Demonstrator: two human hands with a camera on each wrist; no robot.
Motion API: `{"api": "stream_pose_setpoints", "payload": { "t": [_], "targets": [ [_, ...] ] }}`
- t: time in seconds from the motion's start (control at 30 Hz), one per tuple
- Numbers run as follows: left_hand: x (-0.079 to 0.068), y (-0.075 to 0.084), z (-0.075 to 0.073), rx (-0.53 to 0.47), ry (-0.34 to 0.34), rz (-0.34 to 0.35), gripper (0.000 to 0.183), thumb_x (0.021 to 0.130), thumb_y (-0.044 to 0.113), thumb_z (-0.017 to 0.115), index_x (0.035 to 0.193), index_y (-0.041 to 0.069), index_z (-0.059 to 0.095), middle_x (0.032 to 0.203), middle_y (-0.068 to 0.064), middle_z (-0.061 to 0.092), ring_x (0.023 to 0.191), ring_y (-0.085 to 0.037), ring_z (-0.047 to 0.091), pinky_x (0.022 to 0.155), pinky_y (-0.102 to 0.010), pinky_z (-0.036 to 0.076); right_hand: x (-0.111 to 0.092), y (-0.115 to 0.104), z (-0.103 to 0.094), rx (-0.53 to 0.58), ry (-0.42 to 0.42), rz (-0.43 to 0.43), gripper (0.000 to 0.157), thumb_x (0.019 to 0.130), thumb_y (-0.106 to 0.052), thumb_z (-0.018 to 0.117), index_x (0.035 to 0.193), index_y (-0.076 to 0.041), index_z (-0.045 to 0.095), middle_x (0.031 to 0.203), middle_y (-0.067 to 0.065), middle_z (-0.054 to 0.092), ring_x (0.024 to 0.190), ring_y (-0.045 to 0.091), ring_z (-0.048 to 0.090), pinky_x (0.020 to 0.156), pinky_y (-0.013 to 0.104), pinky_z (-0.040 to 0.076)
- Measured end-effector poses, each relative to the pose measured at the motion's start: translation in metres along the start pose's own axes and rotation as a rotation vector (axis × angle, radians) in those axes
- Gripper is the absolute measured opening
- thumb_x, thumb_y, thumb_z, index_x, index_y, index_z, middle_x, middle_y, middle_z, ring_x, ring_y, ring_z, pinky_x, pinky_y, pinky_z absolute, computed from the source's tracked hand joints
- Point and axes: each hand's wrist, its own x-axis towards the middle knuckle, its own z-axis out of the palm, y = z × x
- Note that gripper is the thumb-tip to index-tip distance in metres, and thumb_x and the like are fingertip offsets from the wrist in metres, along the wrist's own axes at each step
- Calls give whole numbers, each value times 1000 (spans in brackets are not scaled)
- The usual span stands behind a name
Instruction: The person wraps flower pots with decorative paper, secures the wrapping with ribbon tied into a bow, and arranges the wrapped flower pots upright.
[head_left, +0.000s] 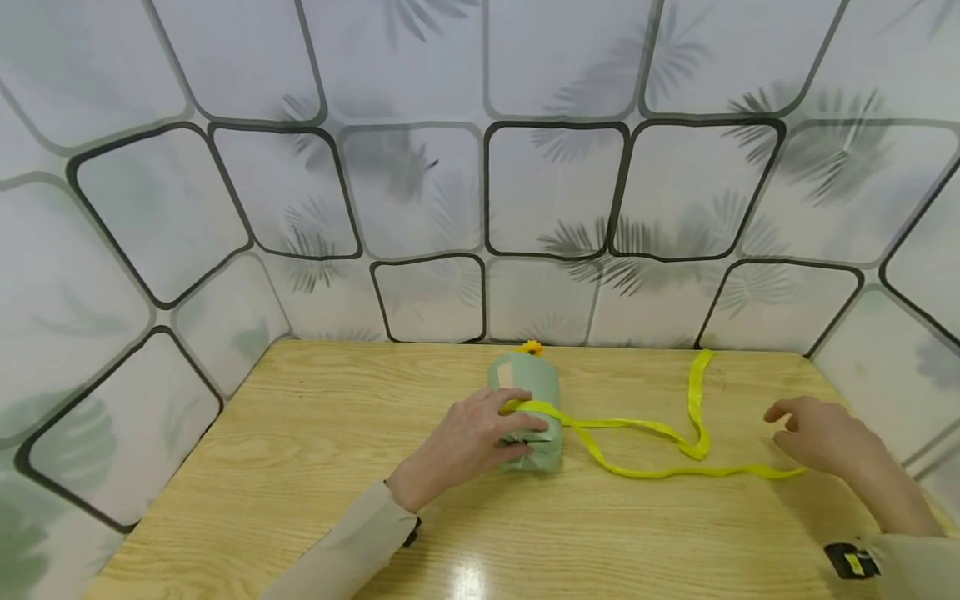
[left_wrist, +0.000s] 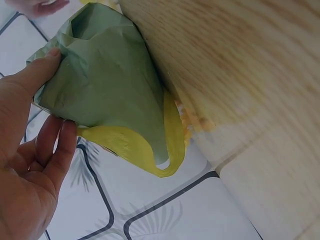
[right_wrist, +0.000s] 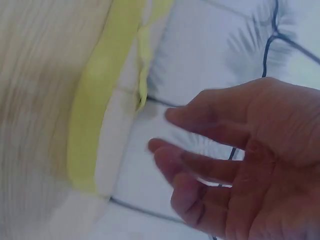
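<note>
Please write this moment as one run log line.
left hand: grips green package; right hand: holds nothing; yellow ribbon: crosses package, trails across table

One left hand (head_left: 480, 432) and one right hand (head_left: 821, 437) make two hands in all. Sleeves (head_left: 348, 546) also come to two, one at each arm. Black wrist pieces (head_left: 847, 560) number two, one left and one right. There is one green bundle (head_left: 538, 385), bearing one pale patch (head_left: 505, 375) on its far part. A single yellow ribbon (head_left: 538, 407) appears, with two tails (head_left: 695, 404) running right: one far, one near. One orange flower (head_left: 532, 347) shows at the bundle's far end. One worktop (head_left: 300, 450) carries these, and the patterned backdrop (head_left: 555, 192) covers three sides: left, far and right.
</note>
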Motion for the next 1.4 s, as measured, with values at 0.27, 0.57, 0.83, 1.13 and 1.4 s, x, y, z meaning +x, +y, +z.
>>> {"api": "stream_pose_setpoints", "payload": {
  "t": [0.27, 0.57, 0.83, 1.13, 1.4],
  "targets": [
    [0, 0, 1, -3, -8, 6, 37, 85, 37, 83, 121, 31, 74, 134, -5, 66, 100, -18, 69, 80, -31, 59, 9, -63, 32, 106, 160, -394, 21, 94, -20, 74, 109, -6, 75, 88, -2, 72, 70, 4, 62, 58, 26, 51],
    [2, 0, -1, 4, -2, 2, 37, 85, 37, 83, 120, 31, 75, 134, -5, 66, 101, -19, 69, 80, -31, 59, 24, -110, 64, 193, 26, -593, 12, 91, -20, 78, 100, -12, 77, 79, -12, 66, 67, -6, 54, 58, 20, 48],
    [3, 0, -1, 1, -7, 10, 36, 85, 36, 84, 120, 30, 75, 134, -6, 67, 97, -19, 69, 77, -31, 60, 22, -105, 64, 159, 7, -592, 17, 90, -6, 73, 80, -19, 71, 74, -15, 64, 66, -7, 49, 58, 20, 45],
    [1, 0, 0, 12, -11, 5, 37, 85, 37, 83, 120, 31, 74, 133, -5, 67, 100, -18, 69, 79, -31, 59, 12, -68, 59, 121, 34, -517, 20, 88, -5, 74, 75, -19, 67, 71, -15, 59, 64, -6, 44, 57, 20, 41],
    [0, 0, 0, 0, -9, -6, 37, 85, 37, 83, 120, 32, 74, 133, -5, 67, 103, -19, 69, 81, -32, 60, 8, -39, 53, 73, 77, -465, 24, 84, -4, 76, 71, -20, 64, 68, -16, 54, 63, -6, 40, 58, 19, 37]
  ]
}}
